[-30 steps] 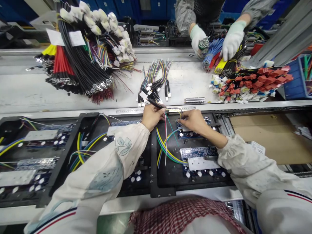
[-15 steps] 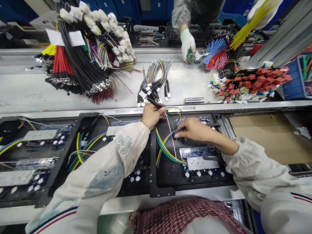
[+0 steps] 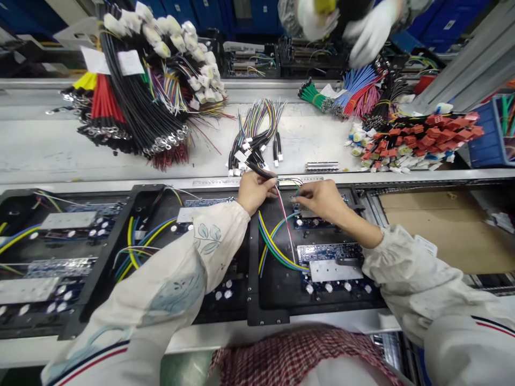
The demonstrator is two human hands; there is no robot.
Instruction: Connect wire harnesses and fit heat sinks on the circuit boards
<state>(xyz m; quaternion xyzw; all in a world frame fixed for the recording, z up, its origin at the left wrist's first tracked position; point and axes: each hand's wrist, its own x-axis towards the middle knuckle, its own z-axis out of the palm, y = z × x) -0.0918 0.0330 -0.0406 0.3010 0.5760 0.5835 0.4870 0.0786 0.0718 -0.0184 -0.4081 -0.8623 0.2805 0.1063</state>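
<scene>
My left hand (image 3: 257, 194) is closed round a black-sleeved cable (image 3: 261, 170) at the rear edge of the black tray (image 3: 277, 292). From the sleeve's end, a red and a white wire (image 3: 285, 217) drop into the tray. Other thin wires (image 3: 290, 180) run from it toward my right hand (image 3: 317, 199), whose thumb and forefinger pinch together on them; the fingertips partly hide the ends. Under the right hand lies the rear circuit board (image 3: 308, 221), partly covered. A front circuit board (image 3: 336, 269) with a silver plate sits nearer me, with yellow, green and blue wires (image 3: 273, 246) at its left.
Behind the trays lie multicoloured cables with white plugs (image 3: 257, 128), a big bundle of black cables (image 3: 132, 102) and orange connectors (image 3: 434, 134). A co-worker's gloved hands (image 3: 372, 32) are across the bench. Cardboard (image 3: 434, 225) lies at right.
My right hand has moved up toward the tray's rear edge, nearer my left. The left hand keeps the cable. Across the bench, the co-worker has put down a green wire bundle.
</scene>
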